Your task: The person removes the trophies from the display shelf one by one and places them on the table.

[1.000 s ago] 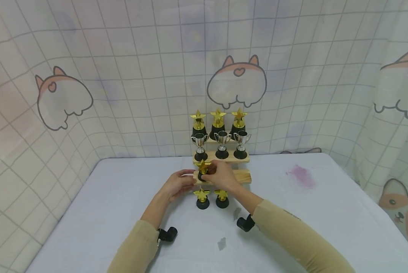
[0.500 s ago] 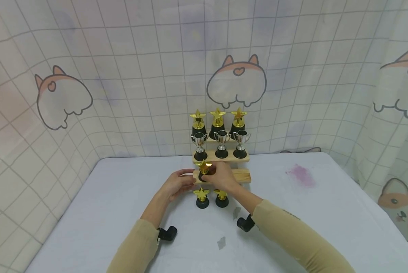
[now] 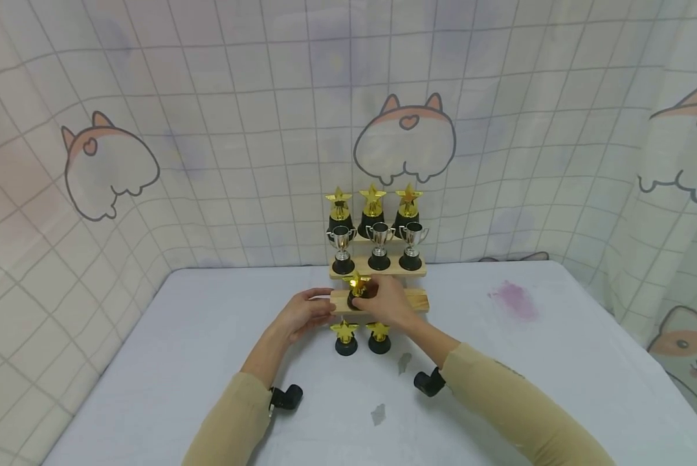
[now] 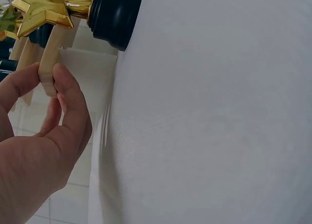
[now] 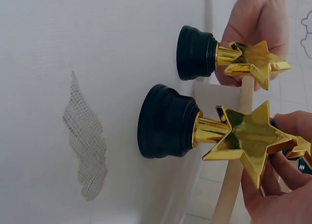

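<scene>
A person's right hand (image 3: 386, 302) pinches a star trophy (image 3: 356, 285) at the lowest shelf (image 3: 417, 300), while the left hand (image 3: 303, 314) clamps the shelf's left end.

Mirror gold, satin black and pale wood

At the centre of the head view, the held star trophy (image 3: 356, 285) has a shiny, metallic gold finish, as do the front star trophies (image 3: 345, 332) below it; in the right wrist view their facets reflect like mirrors. Their black bases (image 5: 165, 121) look like smooth, low-sheen plastic. The cups (image 3: 378, 238) above shine like polished silver metal. The shelf (image 3: 416, 300) is smooth, matt wood with visible grain. White, dull cloth covers the bench (image 3: 237, 323); soft, creased fabric forms the backdrop (image 3: 255, 97). The beige sleeves (image 3: 226, 424) are matt cloth.
</scene>
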The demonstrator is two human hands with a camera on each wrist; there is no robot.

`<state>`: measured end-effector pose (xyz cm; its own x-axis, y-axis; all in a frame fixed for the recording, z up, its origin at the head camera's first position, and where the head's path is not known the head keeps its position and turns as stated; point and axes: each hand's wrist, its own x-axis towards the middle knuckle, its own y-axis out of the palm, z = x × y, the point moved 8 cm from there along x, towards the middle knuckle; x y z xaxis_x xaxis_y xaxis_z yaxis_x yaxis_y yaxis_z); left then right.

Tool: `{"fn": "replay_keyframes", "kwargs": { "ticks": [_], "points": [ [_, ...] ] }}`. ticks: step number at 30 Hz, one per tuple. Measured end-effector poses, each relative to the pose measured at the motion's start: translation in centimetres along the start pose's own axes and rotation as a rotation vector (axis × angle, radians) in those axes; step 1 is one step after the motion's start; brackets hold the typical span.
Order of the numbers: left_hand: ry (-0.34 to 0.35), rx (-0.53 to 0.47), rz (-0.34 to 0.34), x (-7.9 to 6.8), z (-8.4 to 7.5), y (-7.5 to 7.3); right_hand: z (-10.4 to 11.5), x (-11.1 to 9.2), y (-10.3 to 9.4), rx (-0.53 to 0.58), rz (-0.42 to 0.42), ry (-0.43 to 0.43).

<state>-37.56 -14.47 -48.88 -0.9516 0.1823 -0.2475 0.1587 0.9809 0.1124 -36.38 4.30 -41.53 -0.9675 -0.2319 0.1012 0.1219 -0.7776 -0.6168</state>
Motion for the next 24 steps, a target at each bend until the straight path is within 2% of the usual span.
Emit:
{"fn": "replay_keyframes", "kwargs": {
  "ticks": [8,14,24],
  "points": [
    [-0.014,0.001,0.001,0.0,0.0,0.0,-0.7,-0.6,-1.0,-0.001,0.005,0.047],
    [-0.021,-0.013,0.006,0.0,0.0,0.1,-1.0,-1.0,-1.8,0.018,0.014,0.031],
    [-0.022,-0.01,0.001,0.1,-0.1,0.0,-1.2,-2.3,-3.7,-0.01,-0.025,-0.035]
  ]
}}
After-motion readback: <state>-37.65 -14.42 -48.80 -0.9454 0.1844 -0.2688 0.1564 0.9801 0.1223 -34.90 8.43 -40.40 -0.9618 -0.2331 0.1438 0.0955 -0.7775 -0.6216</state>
